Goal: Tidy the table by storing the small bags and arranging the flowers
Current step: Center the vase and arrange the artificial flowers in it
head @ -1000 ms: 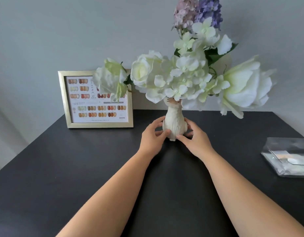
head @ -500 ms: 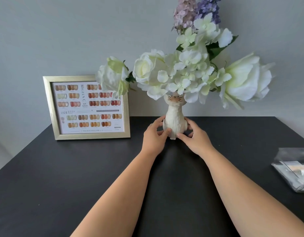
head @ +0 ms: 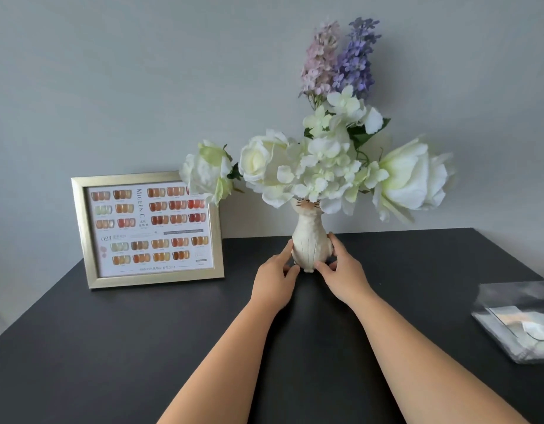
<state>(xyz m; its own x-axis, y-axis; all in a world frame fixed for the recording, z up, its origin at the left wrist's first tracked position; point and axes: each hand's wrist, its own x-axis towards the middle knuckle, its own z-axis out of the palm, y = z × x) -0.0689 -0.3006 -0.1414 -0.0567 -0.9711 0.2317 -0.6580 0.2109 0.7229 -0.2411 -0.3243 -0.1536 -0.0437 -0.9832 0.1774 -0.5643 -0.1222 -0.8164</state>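
Note:
A cream cat-shaped vase [head: 310, 241] stands upright on the black table [head: 142, 347] near the back wall. It holds white roses and hydrangea [head: 326, 166] with a pink and a purple flower spike [head: 341, 59] rising above. My left hand [head: 275, 283] cups the vase's lower left side, thumb at its base. My right hand [head: 341, 275] holds the lower right side, fingers wrapped behind. A clear plastic bag [head: 521, 322] with small packets inside lies at the table's right edge.
A gold picture frame [head: 148, 228] with a nail-colour chart leans against the grey wall, left of the vase. A white rose overlaps its top right corner. The table's back edge meets the wall just behind the vase.
The view has tilted up and shifted, so the whole bouquet now shows. The vase sits slightly farther back toward the wall, both hands still on it.

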